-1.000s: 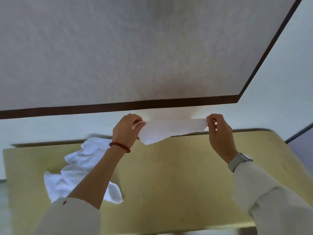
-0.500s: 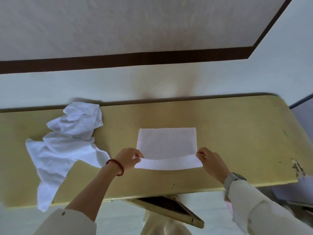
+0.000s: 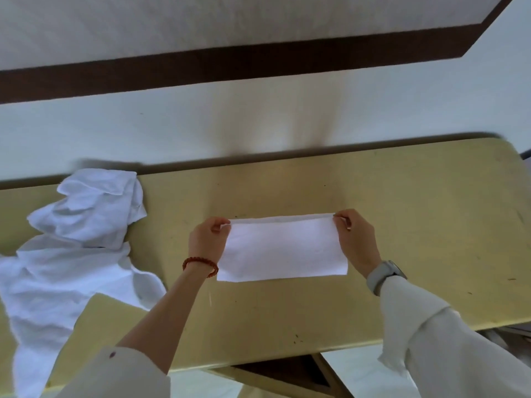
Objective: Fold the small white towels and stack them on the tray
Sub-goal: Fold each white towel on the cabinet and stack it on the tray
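A small white towel (image 3: 281,249) lies folded in half as a flat rectangle on the yellow table (image 3: 402,225). My left hand (image 3: 208,241) pinches its far left corner and my right hand (image 3: 356,239) pinches its far right corner, both at the far edge where the layers meet. A crumpled pile of white towels (image 3: 77,248) sits at the table's left end, partly hanging over the front edge. No tray is in view.
A white wall with a dark brown band (image 3: 258,64) runs right behind the table. A wooden frame piece (image 3: 287,374) shows below the table's front edge. The table's right end is rounded and scuffed.
The towel was held up in the air, then laid flat. Both hands have carried its near edge over to the far edge, folding it in half.
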`<state>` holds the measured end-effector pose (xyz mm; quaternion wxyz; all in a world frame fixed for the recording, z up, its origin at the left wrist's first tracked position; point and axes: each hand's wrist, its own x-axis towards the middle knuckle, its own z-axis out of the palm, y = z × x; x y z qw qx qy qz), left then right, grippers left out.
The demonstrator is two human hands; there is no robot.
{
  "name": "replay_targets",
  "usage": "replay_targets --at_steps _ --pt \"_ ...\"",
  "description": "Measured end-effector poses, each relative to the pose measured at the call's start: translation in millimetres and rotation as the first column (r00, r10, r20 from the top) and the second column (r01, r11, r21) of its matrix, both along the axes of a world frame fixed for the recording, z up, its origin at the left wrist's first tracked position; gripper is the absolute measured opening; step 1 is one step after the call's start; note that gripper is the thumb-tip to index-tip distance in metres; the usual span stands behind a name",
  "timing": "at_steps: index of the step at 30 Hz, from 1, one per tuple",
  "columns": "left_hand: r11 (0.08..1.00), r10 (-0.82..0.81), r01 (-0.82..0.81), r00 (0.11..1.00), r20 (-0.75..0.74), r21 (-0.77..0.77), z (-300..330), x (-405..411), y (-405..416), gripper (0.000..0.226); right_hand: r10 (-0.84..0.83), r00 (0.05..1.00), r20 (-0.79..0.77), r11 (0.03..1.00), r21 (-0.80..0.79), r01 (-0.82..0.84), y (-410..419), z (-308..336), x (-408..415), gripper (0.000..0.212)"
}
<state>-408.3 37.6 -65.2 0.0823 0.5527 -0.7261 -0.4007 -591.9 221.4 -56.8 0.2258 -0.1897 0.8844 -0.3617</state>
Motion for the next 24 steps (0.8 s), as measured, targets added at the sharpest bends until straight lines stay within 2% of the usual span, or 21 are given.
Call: replay_targets --at_steps 16,24 --pt "0.997 0.076 -0.075 0.997 0.031 -0.018 -19 -10 -15 0.016 0.037 0.988 -0.153 0.998 0.062 -0.028 -23 -30 -9 0.015" --pt "0.994 0.102 -0.102 0.995 -0.012 -0.024 -22 -12 -11 0.012 0.033 0.985 -0.172 0.996 0.083 -0.019 -23 -33 -10 0.014"
